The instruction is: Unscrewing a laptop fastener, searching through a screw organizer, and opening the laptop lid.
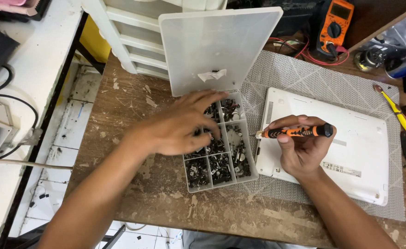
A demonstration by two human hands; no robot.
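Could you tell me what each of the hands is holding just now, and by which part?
The right hand holds an orange-and-black screwdriver by its handle. The left hand rests fingers in the compartmented parts box; no grasp is visible.

I'm working at what is looking like an electronics repair bench. I'm sitting over a scarred wooden table (134, 106) with a grey mat (304, 78) spread across its right half. An orange multimeter (334, 20) with red leads is lying at the upper right, spare screwdrivers (399, 113) are waiting along the right edge, a compartment box of small screws (219, 154) is standing open mid-frame, and a white laptop (350, 138) is lying underside up.
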